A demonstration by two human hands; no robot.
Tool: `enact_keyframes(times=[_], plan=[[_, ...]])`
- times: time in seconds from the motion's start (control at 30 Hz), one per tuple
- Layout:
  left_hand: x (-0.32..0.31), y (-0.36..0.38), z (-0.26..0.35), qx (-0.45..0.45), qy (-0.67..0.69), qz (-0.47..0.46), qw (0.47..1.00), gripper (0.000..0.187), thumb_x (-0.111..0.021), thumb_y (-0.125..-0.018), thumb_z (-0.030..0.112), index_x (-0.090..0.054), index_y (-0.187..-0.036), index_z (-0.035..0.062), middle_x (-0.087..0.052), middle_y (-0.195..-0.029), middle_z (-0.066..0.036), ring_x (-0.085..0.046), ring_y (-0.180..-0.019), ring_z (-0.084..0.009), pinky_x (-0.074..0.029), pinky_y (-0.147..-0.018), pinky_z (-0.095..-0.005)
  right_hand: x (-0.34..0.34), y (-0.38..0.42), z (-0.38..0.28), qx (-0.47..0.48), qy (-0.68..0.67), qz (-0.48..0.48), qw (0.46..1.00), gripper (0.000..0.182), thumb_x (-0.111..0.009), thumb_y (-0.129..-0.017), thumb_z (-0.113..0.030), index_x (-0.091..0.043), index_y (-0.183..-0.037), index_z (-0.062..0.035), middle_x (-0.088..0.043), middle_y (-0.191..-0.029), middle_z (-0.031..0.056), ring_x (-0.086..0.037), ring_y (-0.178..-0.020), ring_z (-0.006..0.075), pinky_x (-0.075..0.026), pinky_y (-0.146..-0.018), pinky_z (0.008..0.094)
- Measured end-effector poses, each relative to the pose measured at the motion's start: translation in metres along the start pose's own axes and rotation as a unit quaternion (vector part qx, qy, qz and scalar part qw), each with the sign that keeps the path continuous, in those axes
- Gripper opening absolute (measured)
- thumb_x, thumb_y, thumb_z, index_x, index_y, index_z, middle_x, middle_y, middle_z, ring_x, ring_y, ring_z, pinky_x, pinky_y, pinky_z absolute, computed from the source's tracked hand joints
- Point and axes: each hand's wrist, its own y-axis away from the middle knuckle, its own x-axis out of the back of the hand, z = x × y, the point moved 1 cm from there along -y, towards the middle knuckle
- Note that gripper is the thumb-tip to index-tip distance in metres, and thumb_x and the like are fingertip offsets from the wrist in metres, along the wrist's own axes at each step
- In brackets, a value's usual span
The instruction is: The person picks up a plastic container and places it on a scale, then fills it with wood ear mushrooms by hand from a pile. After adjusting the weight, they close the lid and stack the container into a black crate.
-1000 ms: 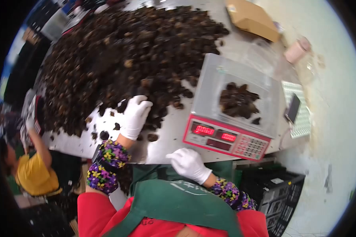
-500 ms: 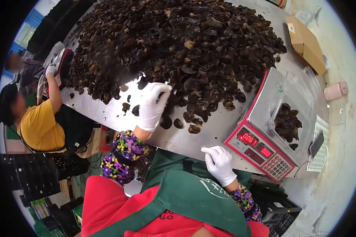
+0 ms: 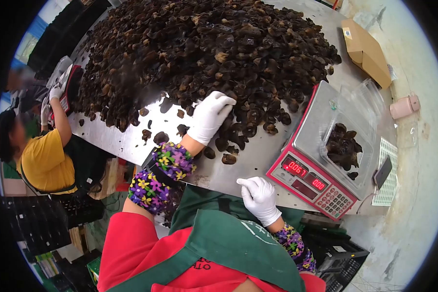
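Observation:
A large heap of dark brown wood ear mushrooms [image 3: 204,53] covers much of the metal table. My left hand [image 3: 210,117], in a white glove, is at the heap's near edge. Its fingers are bent and pressed together, tips against the mushrooms; whatever lies under them is hidden. My right hand [image 3: 260,198], also gloved, is loosely curled by the table's front edge, with nothing visible in it. To its right stands a red and silver digital scale [image 3: 297,141], its left display reading 0067. On it sits an open clear plastic box [image 3: 370,141] with some mushrooms [image 3: 344,146] inside.
Loose mushroom pieces lie on the metal table [image 3: 131,141] before the heap. At the right are a cardboard box [image 3: 367,51], a pink cup [image 3: 405,106], and a phone [image 3: 383,173] on a pale green grid. A person in yellow [image 3: 46,163] works at another scale [image 3: 69,90] on the left.
My left hand has moved right and forward to the heap, and its fingers have come together. My right hand stays curled by the table edge. The whole view has shifted slightly.

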Motion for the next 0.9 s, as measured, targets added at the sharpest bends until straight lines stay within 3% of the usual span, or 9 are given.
enact_keyframes(times=[0.1, 0.23, 0.37, 0.5, 0.57, 0.67, 0.7, 0.83, 0.9], plan=[[0.022, 0.001, -0.008, 0.089, 0.117, 0.011, 0.989, 0.013, -0.071, -0.09, 0.007, -0.072, -0.103, 0.0067, -0.071, -0.099, -0.004, -0.067, -0.089, -0.0153, -0.052, -0.08, -0.0283, 0.0, 0.0, 0.0, 0.007, -0.005, 0.002, 1.0, 0.023, -0.069, -0.081, -0.006, -0.068, -0.103, -0.0142, -0.062, -0.085, 0.0046, -0.062, -0.074, 0.0258, -0.049, -0.064, 0.0392], [0.048, -0.005, -0.023, 0.362, 0.475, 0.029, 0.802, 0.017, -0.072, -0.094, 0.013, -0.073, -0.108, 0.0046, -0.071, -0.114, 0.001, -0.063, -0.1, -0.0093, -0.05, -0.09, -0.0258, 0.001, -0.001, 0.0, 0.007, -0.005, 0.0, 1.0, 0.022, -0.069, -0.081, -0.007, -0.068, -0.102, -0.0136, -0.062, -0.085, 0.0047, -0.062, -0.073, 0.0258, -0.049, -0.064, 0.0392], [0.066, -0.016, 0.007, 0.375, 0.612, 0.012, 0.696, 0.032, -0.071, -0.094, 0.021, -0.068, -0.123, 0.01, -0.07, -0.115, 0.0, -0.066, -0.098, -0.0132, -0.055, -0.083, -0.0306, 0.001, -0.001, 0.0, 0.013, -0.006, 0.01, 1.0, 0.021, -0.069, -0.081, -0.008, -0.068, -0.101, -0.014, -0.062, -0.084, 0.0044, -0.062, -0.074, 0.0256, -0.05, -0.064, 0.0392], [0.055, -0.025, 0.02, 0.389, 0.652, -0.028, 0.65, 0.038, -0.069, -0.095, 0.024, -0.065, -0.129, 0.0094, -0.068, -0.121, -0.001, -0.066, -0.109, -0.0178, -0.055, -0.091, -0.0343, 0.002, -0.002, -0.001, 0.025, 0.001, 0.033, 0.999, 0.02, -0.067, -0.08, -0.005, -0.07, -0.099, -0.0126, -0.063, -0.081, 0.0054, -0.063, -0.072, 0.0264, -0.05, -0.062, 0.0394], [0.054, -0.037, 0.06, 0.367, 0.643, -0.054, 0.67, 0.038, -0.068, -0.095, 0.022, -0.063, -0.13, 0.0078, -0.069, -0.121, -0.003, -0.066, -0.109, -0.0183, -0.054, -0.095, -0.0344, 0.004, -0.002, -0.003, 0.027, -0.004, 0.022, 0.999, 0.019, -0.068, -0.08, -0.007, -0.069, -0.098, -0.0138, -0.063, -0.081, 0.0051, -0.063, -0.072, 0.0261, -0.051, -0.063, 0.0394], [0.03, -0.058, 0.103, 0.282, 0.629, -0.103, 0.717, 0.03, -0.073, -0.092, 0.021, -0.067, -0.118, 0.0068, -0.069, -0.109, -0.002, -0.066, -0.091, -0.011, -0.055, -0.079, -0.028, 0.003, 0.001, -0.001, 0.036, 0.003, 0.023, 0.999, 0.016, -0.067, -0.082, -0.01, -0.069, -0.098, -0.0141, -0.062, -0.082, 0.0043, -0.063, -0.074, 0.0244, -0.052, -0.063, 0.0382], [0.021, -0.064, 0.123, 0.281, 0.619, -0.122, 0.724, 0.028, -0.069, -0.094, 0.015, -0.066, -0.12, 0.0038, -0.069, -0.114, -0.003, -0.065, -0.1, -0.0102, -0.053, -0.087, -0.0276, 0.004, 0.001, -0.002, 0.046, 0.01, 0.028, 0.999, 0.016, -0.066, -0.082, -0.011, -0.069, -0.098, -0.0137, -0.061, -0.082, 0.0042, -0.063, -0.074, 0.0242, -0.052, -0.063, 0.0378], [-0.011, -0.077, 0.211, 0.145, 0.507, -0.218, 0.821, 0.018, -0.068, -0.095, 0.01, -0.069, -0.112, 0.0049, -0.071, -0.094, -0.004, -0.066, -0.078, -0.0086, -0.053, -0.072, -0.0228, -0.001, 0.005, 0.0, 0.059, 0.024, 0.036, 0.997, 0.014, -0.065, -0.083, -0.014, -0.066, -0.096, -0.01, -0.056, -0.078, 0.006, -0.061, -0.073, 0.0243, -0.051, -0.064, 0.0388], [-0.037, -0.08, 0.24, 0.014, 0.423, -0.238, 0.874, 0.018, -0.069, -0.092, 0.008, -0.07, -0.11, 0.0042, -0.072, -0.095, -0.004, -0.067, -0.083, -0.0101, -0.053, -0.074, -0.0254, -0.001, 0.007, 0.002, 0.053, 0.031, 0.031, 0.998, 0.012, -0.064, -0.085, -0.016, -0.065, -0.094, -0.0092, -0.057, -0.078, 0.0072, -0.06, -0.073, 0.026, -0.051, -0.064, 0.0401]])
